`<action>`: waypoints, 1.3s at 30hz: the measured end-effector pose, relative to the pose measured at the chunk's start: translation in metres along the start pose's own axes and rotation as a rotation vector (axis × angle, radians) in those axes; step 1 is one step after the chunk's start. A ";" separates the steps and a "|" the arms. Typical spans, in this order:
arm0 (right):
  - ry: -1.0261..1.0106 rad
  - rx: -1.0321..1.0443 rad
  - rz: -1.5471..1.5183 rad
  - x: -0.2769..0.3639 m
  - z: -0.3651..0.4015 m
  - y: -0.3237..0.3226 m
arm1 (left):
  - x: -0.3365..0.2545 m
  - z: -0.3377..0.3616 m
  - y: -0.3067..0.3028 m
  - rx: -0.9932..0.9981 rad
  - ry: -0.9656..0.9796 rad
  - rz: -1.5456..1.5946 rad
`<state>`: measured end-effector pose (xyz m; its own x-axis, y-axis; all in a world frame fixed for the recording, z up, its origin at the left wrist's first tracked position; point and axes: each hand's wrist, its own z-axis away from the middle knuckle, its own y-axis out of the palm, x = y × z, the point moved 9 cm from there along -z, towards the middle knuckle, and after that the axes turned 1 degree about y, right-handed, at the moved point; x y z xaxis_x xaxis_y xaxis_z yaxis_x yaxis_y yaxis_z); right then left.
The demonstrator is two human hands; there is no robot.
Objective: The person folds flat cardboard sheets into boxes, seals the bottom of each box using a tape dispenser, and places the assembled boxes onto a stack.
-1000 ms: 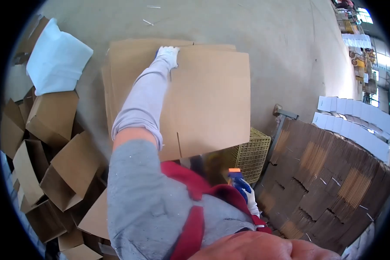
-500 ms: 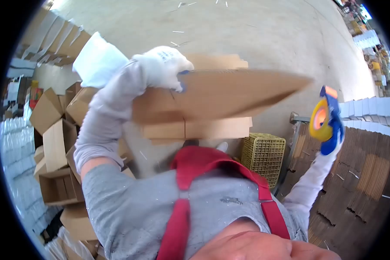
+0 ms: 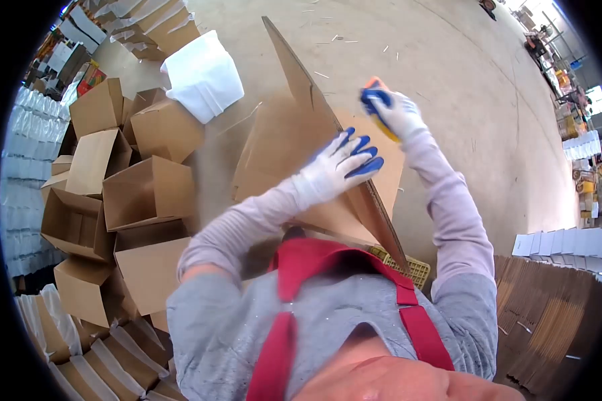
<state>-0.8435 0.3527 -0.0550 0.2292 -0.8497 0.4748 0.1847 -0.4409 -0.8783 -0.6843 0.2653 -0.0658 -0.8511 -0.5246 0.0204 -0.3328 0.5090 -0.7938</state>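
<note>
A brown cardboard box (image 3: 277,144) stands in front of my body, its edge-on panel running diagonally from the upper middle to the lower right. My left hand (image 3: 341,167), in a white glove with blue fingertips, has its fingers spread against this panel near its middle. On the far side of the panel, my right hand (image 3: 403,119) is closed around a tape dispenser (image 3: 374,93) with blue, orange and yellow parts. The dispenser is slightly blurred and held above the box.
Several opened cardboard boxes (image 3: 147,194) are piled at left. A white bag-like bundle (image 3: 204,77) sits beyond them. Flattened cardboard (image 3: 542,321) is stacked at lower right. A yellow plastic crate (image 3: 416,271) is partly hidden by the box. Scraps lie on the concrete floor (image 3: 448,60).
The cardboard has swung from lying across the view to a diagonal, opened-out shape. My left hand has released its edge grip and moved right and down. My right hand brought the tape dispenser inward.
</note>
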 end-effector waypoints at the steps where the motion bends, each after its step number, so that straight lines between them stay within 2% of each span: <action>1: -0.112 -0.050 0.059 0.013 -0.021 0.021 | -0.001 -0.001 0.004 -0.006 -0.010 0.031; 2: -0.044 0.085 0.182 0.042 -0.022 0.026 | 0.001 0.000 0.008 -0.009 -0.020 0.063; 3: -0.126 0.139 0.230 0.061 -0.026 0.043 | 0.004 0.003 0.011 -0.006 -0.024 0.066; 6: -0.080 0.264 0.244 0.059 -0.040 0.055 | 0.017 0.010 0.009 0.040 -0.074 0.085; 8: -0.121 0.193 0.306 0.042 -0.047 0.046 | 0.012 0.009 0.004 0.142 -0.021 0.131; 10: -0.099 0.189 0.354 0.017 -0.055 0.032 | 0.013 0.006 -0.004 0.130 0.020 0.075; 12: -0.018 0.223 0.406 0.008 -0.064 0.018 | 0.020 0.000 -0.002 0.167 -0.034 0.215; 13: 0.006 0.176 0.472 0.009 -0.067 0.015 | 0.024 -0.010 0.011 0.232 0.036 0.089; 14: 0.036 0.139 0.531 0.007 -0.066 0.015 | 0.031 -0.027 0.020 0.301 0.069 0.130; 16: 0.088 0.117 0.402 -0.006 -0.065 0.007 | 0.042 -0.045 0.033 0.412 0.098 0.172; 17: 0.067 0.077 0.393 -0.015 -0.062 -0.010 | 0.043 -0.045 0.019 0.450 0.087 0.168; 19: -0.030 -0.037 0.376 -0.051 -0.054 -0.034 | 0.053 -0.032 -0.030 0.395 0.067 0.237; 20: -0.045 -0.028 0.352 -0.054 -0.022 -0.052 | 0.068 -0.017 -0.053 0.399 0.052 0.226; 23: -0.036 -0.017 0.426 -0.089 0.049 -0.049 | 0.130 0.039 -0.081 0.555 -0.279 0.199; 24: -0.019 -0.005 0.441 -0.099 0.060 -0.028 | 0.151 0.068 -0.063 0.779 -0.482 0.200; 26: -0.091 -0.020 0.333 -0.090 0.074 -0.006 | 0.153 0.088 -0.041 1.161 -0.692 0.333; 28: 0.024 0.025 0.411 -0.069 0.078 -0.011 | 0.128 0.073 -0.028 1.075 -0.774 0.937; 30: 0.009 0.054 0.335 -0.072 0.070 -0.004 | 0.066 0.035 -0.008 0.904 -0.812 1.292; 31: -0.008 0.044 0.362 -0.070 0.070 -0.002 | 0.037 0.029 0.014 0.978 -0.766 1.082; 32: -0.026 0.035 0.388 -0.068 0.069 0.000 | -0.008 0.015 0.019 0.997 -0.617 0.838; 34: 0.016 0.051 0.389 -0.062 0.074 -0.009 | -0.081 0.025 0.035 1.245 -0.684 0.783; 36: -0.013 0.021 0.427 -0.063 0.078 -0.009 | -0.099 0.044 0.046 1.320 -0.763 0.893; 37: -0.099 -0.108 0.396 -0.068 0.079 -0.010 | -0.097 0.064 0.060 1.310 -0.740 1.062; 38: -0.087 -0.006 0.341 -0.073 0.073 -0.005 | -0.084 0.073 0.054 1.406 -0.940 1.148; 39: -0.111 -0.005 0.340 -0.069 0.069 -0.002 | -0.069 0.080 0.044 1.445 -1.272 1.230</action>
<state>-0.7932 0.4320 -0.0818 0.3787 -0.9119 0.1580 0.0750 -0.1399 -0.9873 -0.6083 0.2694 -0.1507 0.4519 -0.7649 -0.4590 0.8822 0.4594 0.1031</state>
